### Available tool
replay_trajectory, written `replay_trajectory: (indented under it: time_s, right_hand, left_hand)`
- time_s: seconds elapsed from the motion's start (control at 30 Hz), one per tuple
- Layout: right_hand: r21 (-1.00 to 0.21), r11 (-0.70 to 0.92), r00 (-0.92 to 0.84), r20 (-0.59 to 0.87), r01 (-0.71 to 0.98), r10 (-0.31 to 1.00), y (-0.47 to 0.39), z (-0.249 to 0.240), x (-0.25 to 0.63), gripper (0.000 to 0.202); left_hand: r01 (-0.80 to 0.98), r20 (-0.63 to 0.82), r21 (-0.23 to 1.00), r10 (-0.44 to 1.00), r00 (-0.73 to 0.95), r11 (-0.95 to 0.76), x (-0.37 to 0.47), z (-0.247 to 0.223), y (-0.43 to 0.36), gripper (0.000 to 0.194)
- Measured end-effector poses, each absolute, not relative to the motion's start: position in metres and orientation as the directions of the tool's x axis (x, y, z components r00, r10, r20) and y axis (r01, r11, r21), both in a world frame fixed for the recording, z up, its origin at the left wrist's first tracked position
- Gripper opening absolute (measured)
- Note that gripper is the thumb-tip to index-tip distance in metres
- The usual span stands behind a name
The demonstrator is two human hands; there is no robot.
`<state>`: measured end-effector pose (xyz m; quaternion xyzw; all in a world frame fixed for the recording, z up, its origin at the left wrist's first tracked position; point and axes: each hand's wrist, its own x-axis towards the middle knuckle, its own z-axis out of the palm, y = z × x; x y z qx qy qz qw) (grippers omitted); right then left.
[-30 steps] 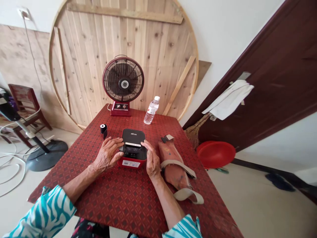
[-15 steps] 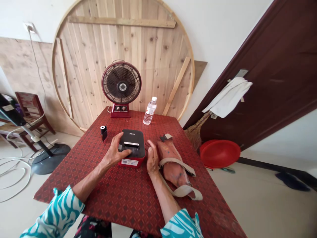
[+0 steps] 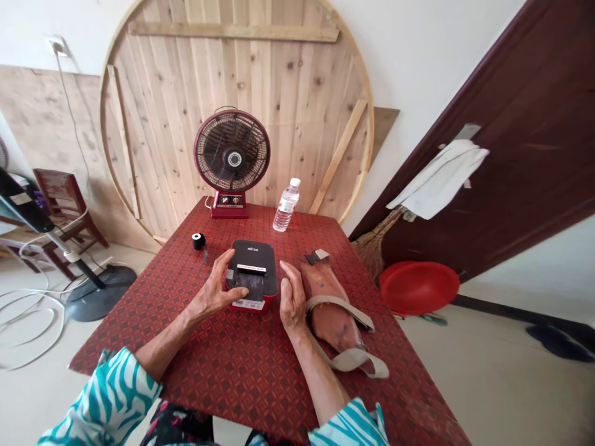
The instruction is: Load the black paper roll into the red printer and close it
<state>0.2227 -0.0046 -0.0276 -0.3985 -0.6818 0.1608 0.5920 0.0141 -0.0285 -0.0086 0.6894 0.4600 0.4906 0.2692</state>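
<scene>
A small label printer (image 3: 253, 253) with a black top and red base sits on the table. A dark strip (image 3: 250, 285) lies from its slot toward the front edge. My left hand (image 3: 217, 288) is at the printer's left side, fingers apart, thumb tip over the strip; whether it presses is not clear. Just right of the printer, my right hand (image 3: 292, 298) is held open on its side, fingers stretched forward, holding nothing. A black roll (image 3: 199, 242) with a white core stands to the left behind my left hand.
A red fan (image 3: 232, 155) and a water bottle (image 3: 285, 207) stand at the table's back. To the right lies a worn brown pouch (image 3: 332, 316) with a pale strap. A red basin (image 3: 418, 288) and a broom (image 3: 372, 248) are beyond the table's right edge.
A dark strip now shows more fully over the printer's front, partly covering the white label. The black roll's loose end has swung to the right. Both hands remain around the printer.
</scene>
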Motion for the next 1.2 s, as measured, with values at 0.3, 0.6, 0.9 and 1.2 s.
replay_trajectory:
  time_s: [0.3,0.6,0.9,1.2]
  right_hand:
    - [-0.285,0.887,-0.526,0.723,0.363,0.448,-0.035,-0.014,0.209,0.041]
    - [-0.233,0.879,-0.526,0.727,0.415,0.441,-0.039,-0.018,0.21,0.044]
    - [-0.092,0.881,-0.489,0.803,0.465,0.342,-0.043,-0.011,0.204,0.036]
    - [-0.05,0.872,-0.485,0.815,0.487,0.317,-0.045,-0.014,0.201,0.027]
  left_hand:
    - [-0.024,0.295,0.954,0.953,-0.066,-0.297,0.002,-0.009,-0.022,0.063]
    - [-0.138,0.022,0.99,0.992,-0.124,-0.04,0.007,0.003,-0.021,0.059]
    - [-0.251,-0.098,0.965,0.993,-0.071,0.077,0.003,0.0,-0.014,0.073]
    - [-0.247,-0.187,0.952,0.982,-0.002,0.18,-0.001,0.0,-0.007,0.075]
